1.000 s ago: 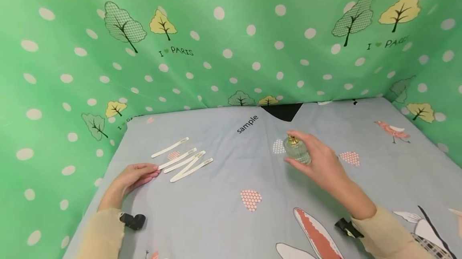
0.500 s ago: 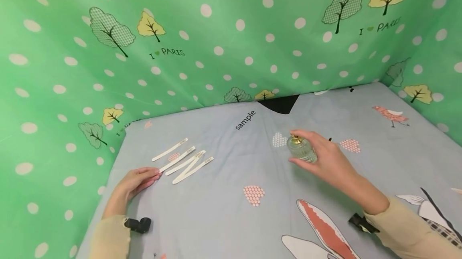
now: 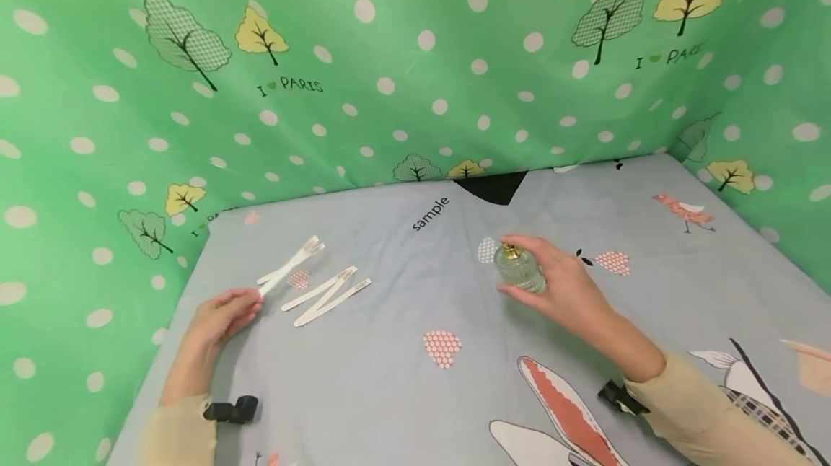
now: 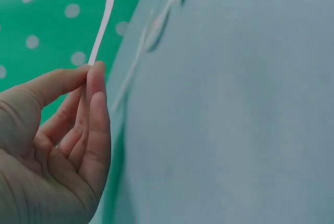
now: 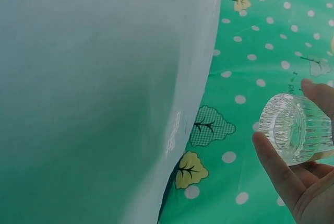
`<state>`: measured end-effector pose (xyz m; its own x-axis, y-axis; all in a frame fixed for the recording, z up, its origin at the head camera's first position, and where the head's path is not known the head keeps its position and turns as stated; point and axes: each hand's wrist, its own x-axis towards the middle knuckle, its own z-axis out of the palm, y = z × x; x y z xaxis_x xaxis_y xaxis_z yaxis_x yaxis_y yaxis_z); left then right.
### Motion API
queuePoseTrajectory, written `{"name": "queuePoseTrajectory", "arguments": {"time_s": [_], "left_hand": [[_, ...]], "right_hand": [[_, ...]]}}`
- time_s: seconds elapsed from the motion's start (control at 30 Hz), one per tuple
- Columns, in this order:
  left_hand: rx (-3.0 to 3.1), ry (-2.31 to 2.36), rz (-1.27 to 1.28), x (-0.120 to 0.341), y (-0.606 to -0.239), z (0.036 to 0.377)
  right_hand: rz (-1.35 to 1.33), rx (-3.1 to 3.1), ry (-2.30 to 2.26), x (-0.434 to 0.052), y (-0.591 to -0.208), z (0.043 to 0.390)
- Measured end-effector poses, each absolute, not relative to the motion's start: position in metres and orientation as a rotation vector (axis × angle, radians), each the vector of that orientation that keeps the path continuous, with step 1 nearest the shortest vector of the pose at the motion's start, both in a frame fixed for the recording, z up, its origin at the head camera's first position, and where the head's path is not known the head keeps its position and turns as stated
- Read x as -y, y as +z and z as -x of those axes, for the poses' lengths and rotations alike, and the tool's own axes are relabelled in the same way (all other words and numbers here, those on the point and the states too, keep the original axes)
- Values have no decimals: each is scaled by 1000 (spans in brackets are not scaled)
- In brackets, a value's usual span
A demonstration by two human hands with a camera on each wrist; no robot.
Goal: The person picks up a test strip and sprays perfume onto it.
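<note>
Between thumb and fingertips my left hand (image 3: 217,322) pinches the near end of a white paper scent strip (image 3: 279,278). Its far end, with small print, slants up over another strip (image 3: 265,279). The left wrist view shows the held strip (image 4: 103,25) standing out from the fingertips. My right hand (image 3: 571,293) grips a round clear glass perfume bottle (image 3: 524,273) with a gold neck (image 3: 511,252), tilted, one finger at its top and the thumb at its base. The ribbed glass base (image 5: 284,127) faces the right wrist camera. Three more strips (image 3: 324,296) lie on the cloth, two overlapping.
A grey-blue printed cloth (image 3: 389,394) covers the table, with hearts, a bird and the word "sample" on it. Green dotted curtains (image 3: 363,69) stand behind and at both sides. Black camera mounts (image 3: 234,410) sit at each wrist.
My left hand has drawn its strip left, away from the group, and raised it across the leftmost strip. The right hand keeps hold of the perfume bottle. The head view has shifted slightly.
</note>
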<state>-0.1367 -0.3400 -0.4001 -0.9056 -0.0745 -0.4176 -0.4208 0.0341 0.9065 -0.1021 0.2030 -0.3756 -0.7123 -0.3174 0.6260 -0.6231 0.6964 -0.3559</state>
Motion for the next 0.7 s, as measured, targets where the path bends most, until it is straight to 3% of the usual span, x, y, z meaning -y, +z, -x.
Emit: {"name": "queuePoseTrajectory", "arguments": {"time_s": [0.3,0.7], "left_hand": [[-2274,2036,405,314,-367,133],[-2575,1924,326,264,-355,122]], "right_hand": [[-721,2380,780,-195,-374,105],[-682,2403,803,-192,-370,105]]}}
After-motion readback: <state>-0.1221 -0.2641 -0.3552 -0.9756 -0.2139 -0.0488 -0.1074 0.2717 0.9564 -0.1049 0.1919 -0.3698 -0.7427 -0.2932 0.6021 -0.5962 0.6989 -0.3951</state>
